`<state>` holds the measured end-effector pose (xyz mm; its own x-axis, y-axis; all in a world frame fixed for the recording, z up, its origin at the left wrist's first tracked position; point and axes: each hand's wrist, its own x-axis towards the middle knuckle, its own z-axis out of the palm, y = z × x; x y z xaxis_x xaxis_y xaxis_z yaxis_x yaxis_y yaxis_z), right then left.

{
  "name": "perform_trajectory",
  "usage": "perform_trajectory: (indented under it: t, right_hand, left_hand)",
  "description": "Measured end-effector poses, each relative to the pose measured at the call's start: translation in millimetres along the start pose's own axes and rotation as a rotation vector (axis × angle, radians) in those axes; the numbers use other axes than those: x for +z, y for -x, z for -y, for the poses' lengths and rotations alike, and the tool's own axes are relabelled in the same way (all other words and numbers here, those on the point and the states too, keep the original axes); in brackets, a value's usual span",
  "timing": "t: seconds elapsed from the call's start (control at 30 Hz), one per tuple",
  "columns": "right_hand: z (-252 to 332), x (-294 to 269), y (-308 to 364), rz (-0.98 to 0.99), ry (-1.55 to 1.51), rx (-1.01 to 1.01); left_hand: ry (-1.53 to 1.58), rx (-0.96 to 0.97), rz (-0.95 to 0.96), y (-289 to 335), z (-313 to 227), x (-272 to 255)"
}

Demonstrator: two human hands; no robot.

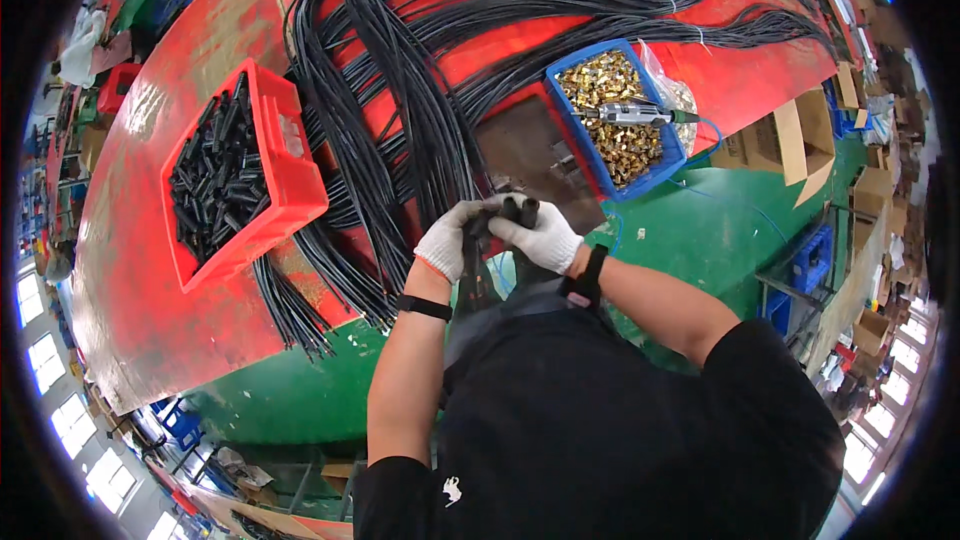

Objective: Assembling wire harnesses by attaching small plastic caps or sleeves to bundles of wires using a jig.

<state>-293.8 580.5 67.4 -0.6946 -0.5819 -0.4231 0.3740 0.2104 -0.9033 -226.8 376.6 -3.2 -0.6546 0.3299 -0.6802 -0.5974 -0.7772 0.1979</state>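
In front of my body, both hands meet in white work gloves, fingers bent inward. My right hand [540, 237] is closed round short black tubular sleeves [522, 208], whose round ends stick up above the fingers. Beside it my left hand [450, 238] is closed too, its fingertips touching the same black pieces; how much it holds by itself is hidden. Just beyond the hands lies a dark metal plate [525, 155] with a small metal fixture [566, 166] on it. Long black cables [420, 120] run down close to my left hand.
A red bin [292, 165] of similar black sleeves stands at the left on the red tabletop [125, 270]. At the right, a blue bin [676, 152] holds brass fittings [610, 80], with a power screwdriver [635, 115] lying across it. Tied cable bundles [560, 5] stretch along the back.
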Motion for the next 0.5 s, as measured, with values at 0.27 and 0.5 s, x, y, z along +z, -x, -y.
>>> perform_trajectory:
  t: [0.27,0.5]
  right_hand:
    - [14,-20,-5,0.036,0.926,-0.366]
    - [17,-36,-24,0.248,1.004,-0.286]
  left_hand:
    - [-0.156,0.072,-0.246,-2,5,25]
    - [-0.025,-0.043,-0.282,-1,3,32]
